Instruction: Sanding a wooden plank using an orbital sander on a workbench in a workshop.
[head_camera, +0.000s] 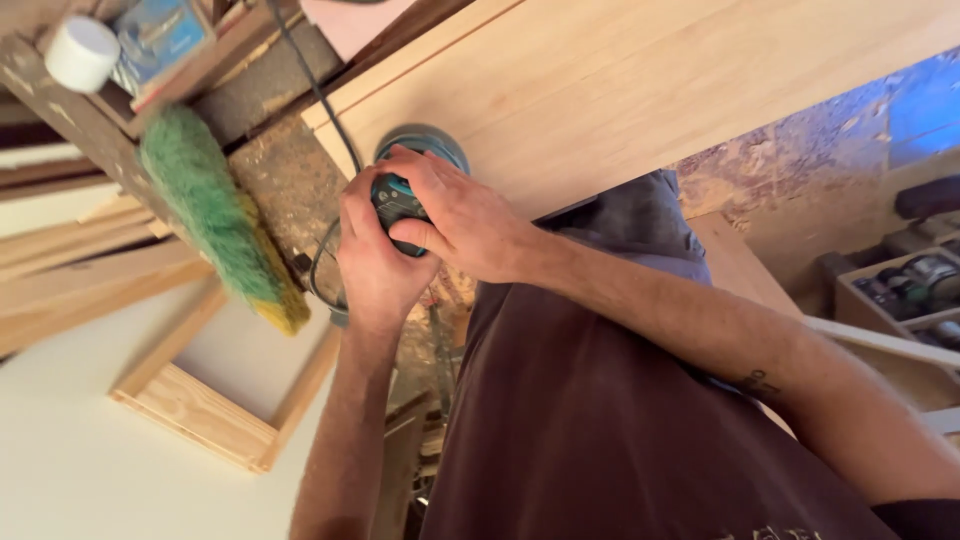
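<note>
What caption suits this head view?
Both hands, left hand and right hand, grip a teal sander on a pale wooden board.

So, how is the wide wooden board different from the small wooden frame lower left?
The wide wooden board is solid, whereas the small wooden frame is open in its middle. The board bears the teal sander, gripped by the left hand and the right hand; the frame lies untouched. Both are pale, bare wood.
</note>
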